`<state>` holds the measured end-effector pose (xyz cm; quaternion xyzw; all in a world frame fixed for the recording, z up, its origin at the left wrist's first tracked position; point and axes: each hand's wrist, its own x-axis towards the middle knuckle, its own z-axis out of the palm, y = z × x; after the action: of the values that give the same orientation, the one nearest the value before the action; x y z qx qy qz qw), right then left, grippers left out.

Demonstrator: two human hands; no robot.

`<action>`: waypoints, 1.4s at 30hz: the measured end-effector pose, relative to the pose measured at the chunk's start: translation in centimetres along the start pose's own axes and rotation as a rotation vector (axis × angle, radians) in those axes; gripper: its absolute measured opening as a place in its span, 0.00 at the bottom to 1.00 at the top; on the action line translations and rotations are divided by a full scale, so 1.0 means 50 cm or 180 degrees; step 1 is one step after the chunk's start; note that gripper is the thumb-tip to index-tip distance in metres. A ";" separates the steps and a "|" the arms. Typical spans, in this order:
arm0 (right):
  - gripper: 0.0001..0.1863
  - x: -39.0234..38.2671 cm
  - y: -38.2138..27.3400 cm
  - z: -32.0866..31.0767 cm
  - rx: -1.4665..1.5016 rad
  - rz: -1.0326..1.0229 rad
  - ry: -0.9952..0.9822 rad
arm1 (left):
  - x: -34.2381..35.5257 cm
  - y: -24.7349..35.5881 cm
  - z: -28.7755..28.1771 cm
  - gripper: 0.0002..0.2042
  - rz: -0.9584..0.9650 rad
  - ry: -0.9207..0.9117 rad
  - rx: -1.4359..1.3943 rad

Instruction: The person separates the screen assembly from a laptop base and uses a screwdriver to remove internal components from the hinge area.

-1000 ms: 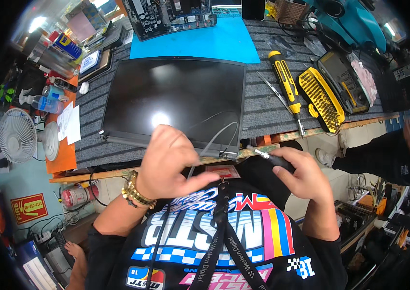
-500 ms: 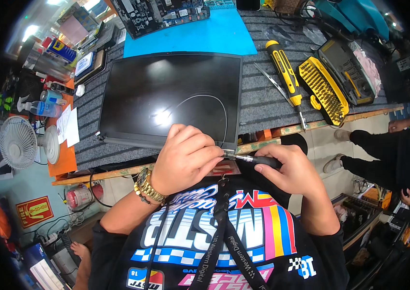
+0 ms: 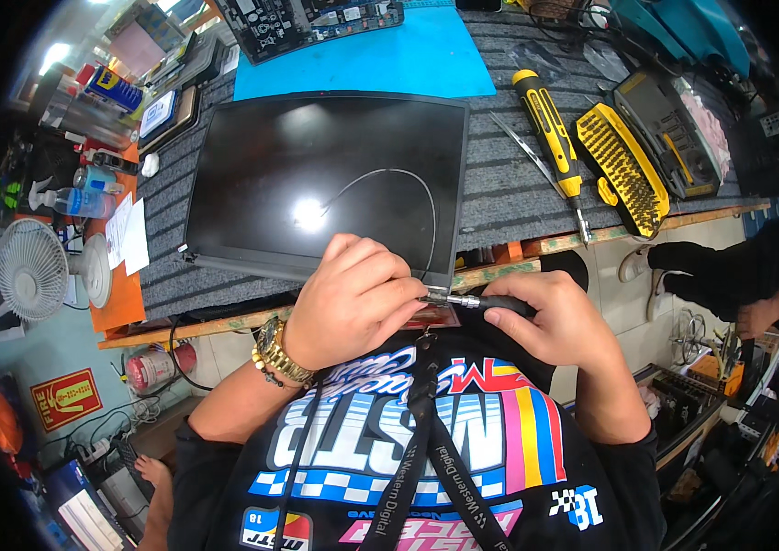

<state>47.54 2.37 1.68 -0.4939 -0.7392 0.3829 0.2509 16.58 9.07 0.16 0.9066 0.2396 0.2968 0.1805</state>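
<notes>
A black laptop screen (image 3: 256, 170) lies on the grey striped mat, glossy side up, with its lower edge toward me. My left hand (image 3: 353, 298) rests over that edge near the right corner, thumb and fingers pinched on a small metal hinge (image 3: 435, 294). My right hand (image 3: 559, 317) is wrapped round the dark handle of a screwdriver (image 3: 468, 300). Its metal shaft points left, level, and meets the hinge by my left fingertips; the tip itself is hidden. A thin cable (image 3: 432, 207) loops up from the corner over the glass.
To the right lie a yellow electric screwdriver (image 3: 547, 129), tweezers (image 3: 525, 151) and a yellow bit holder (image 3: 623, 170) beside its dark case (image 3: 669, 138). A circuit board (image 3: 316, 23) sits on a blue mat (image 3: 371, 69) behind. A white fan (image 3: 31, 266) stands left. Another person's hand (image 3: 756, 319) shows far right.
My hands keep the same hold, with the screwdriver still at the hinge. The view has shifted slightly. At far right, the other person's arm and feet have moved.
</notes>
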 end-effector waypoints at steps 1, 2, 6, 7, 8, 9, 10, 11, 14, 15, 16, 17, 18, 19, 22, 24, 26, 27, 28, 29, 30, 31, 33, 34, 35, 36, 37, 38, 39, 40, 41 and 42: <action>0.12 0.001 0.000 -0.001 -0.0005 -0.0002 -0.0003 | 0.000 0.000 -0.001 0.13 -0.0006 -0.0012 0.0007; 0.12 0.001 0.000 -0.002 0.0026 0.0039 -0.0042 | 0.000 0.000 -0.002 0.13 -0.0011 -0.0024 0.0013; 0.12 0.001 0.005 -0.002 0.0090 0.0040 -0.0071 | 0.000 -0.001 0.000 0.13 -0.0006 0.0010 0.0016; 0.12 0.002 0.004 -0.002 0.0086 0.0039 -0.0069 | 0.001 -0.001 -0.001 0.13 -0.0004 -0.0002 0.0016; 0.11 0.002 0.003 -0.002 0.0103 0.0039 -0.0075 | 0.001 -0.001 -0.001 0.13 -0.0002 -0.0013 0.0016; 0.11 0.003 0.002 -0.003 0.0120 0.0031 -0.0082 | 0.001 -0.001 -0.001 0.13 -0.0001 -0.0007 0.0023; 0.11 0.004 0.003 -0.004 0.0115 0.0023 -0.0083 | 0.001 0.000 -0.001 0.12 -0.0009 -0.0002 0.0017; 0.11 0.004 0.004 -0.006 0.0060 0.0028 -0.0138 | 0.000 0.000 -0.001 0.12 -0.0019 0.0003 0.0011; 0.11 0.003 0.003 -0.006 0.0007 -0.0008 -0.0114 | 0.002 0.000 0.000 0.12 0.0020 0.0035 0.0003; 0.11 0.004 0.003 -0.005 0.0016 -0.0059 -0.0048 | 0.002 -0.001 0.000 0.12 0.0030 0.0042 0.0004; 0.11 0.005 0.004 -0.003 0.0006 -0.0061 -0.0041 | 0.001 -0.001 0.001 0.12 0.0032 0.0023 0.0008; 0.12 0.006 0.006 -0.001 -0.0025 -0.0155 0.0015 | 0.001 -0.001 0.000 0.12 0.0033 0.0004 0.0013; 0.12 0.007 0.006 0.001 -0.0050 -0.0247 0.0067 | 0.001 -0.001 0.000 0.12 0.0038 0.0010 0.0013; 0.12 0.006 0.003 -0.001 -0.0057 -0.0249 0.0069 | 0.001 0.000 0.000 0.12 0.0050 0.0012 0.0032; 0.12 0.006 -0.006 -0.005 -0.0035 0.0025 -0.0086 | 0.001 0.000 0.002 0.12 0.0084 0.0023 0.0068; 0.12 0.007 -0.009 -0.003 0.0144 0.0106 0.0006 | 0.003 -0.001 0.003 0.12 0.0141 0.0049 0.0098; 0.13 0.007 -0.012 0.002 -0.0061 0.0056 -0.0028 | -0.003 0.002 0.002 0.12 0.0079 -0.0021 0.0120; 0.14 0.010 -0.021 0.003 -0.0166 0.0123 -0.0046 | -0.006 0.003 -0.001 0.11 0.0068 -0.0024 0.0135; 0.16 0.010 -0.024 0.000 -0.0294 0.0120 -0.0126 | -0.004 0.005 -0.005 0.11 0.0083 -0.0057 0.0145; 0.17 0.008 -0.030 0.000 -0.0407 0.0194 -0.0189 | -0.003 0.006 -0.008 0.11 0.0098 -0.0067 0.0152; 0.18 0.006 -0.032 0.001 -0.0510 0.0271 -0.0247 | -0.001 0.007 -0.008 0.11 0.0113 -0.0085 0.0162; 0.20 0.006 -0.033 0.002 -0.0449 0.0300 -0.0257 | -0.002 0.008 -0.010 0.09 0.0077 -0.0156 0.0163; 0.19 0.002 -0.024 0.006 -0.0491 0.0250 -0.0241 | 0.003 0.010 -0.012 0.09 0.0108 -0.0167 0.0172; 0.16 0.000 -0.017 0.008 -0.0545 0.0155 -0.0209 | 0.004 0.010 -0.010 0.10 0.0119 -0.0174 0.0161; 0.17 0.001 -0.014 0.007 -0.0662 0.0181 -0.0255 | 0.005 0.013 -0.013 0.10 0.0089 -0.0171 0.0167; 0.18 0.002 -0.010 0.008 -0.0705 0.0158 -0.0292 | 0.006 0.013 -0.009 0.11 0.0114 -0.0138 0.0183; 0.18 0.001 -0.010 0.007 -0.0704 0.0110 -0.0267 | 0.007 0.014 -0.007 0.10 0.0140 -0.0099 0.0207; 0.19 -0.002 -0.008 0.005 -0.0703 0.0072 -0.0237 | 0.009 0.015 -0.004 0.10 0.0174 -0.0065 0.0221; 0.19 -0.005 -0.001 0.010 -0.0648 0.0036 -0.0222 | 0.011 0.021 -0.007 0.10 0.0183 -0.0050 0.0256; 0.19 -0.003 -0.004 0.009 -0.0585 0.0016 -0.0219 | 0.010 0.021 -0.007 0.10 0.0182 -0.0041 0.0272; 0.22 -0.006 -0.023 -0.004 -0.0493 0.0284 -0.0362 | 0.012 0.020 -0.002 0.09 0.0182 -0.0044 0.0267; 0.23 -0.005 -0.026 -0.008 -0.0440 0.0221 -0.0344 | 0.007 0.017 0.002 0.09 0.0158 -0.0045 0.0284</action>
<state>47.23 1.95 2.95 -0.5140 -0.7588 0.3655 0.1625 17.17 8.55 0.63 0.9215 0.2287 0.2837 0.1341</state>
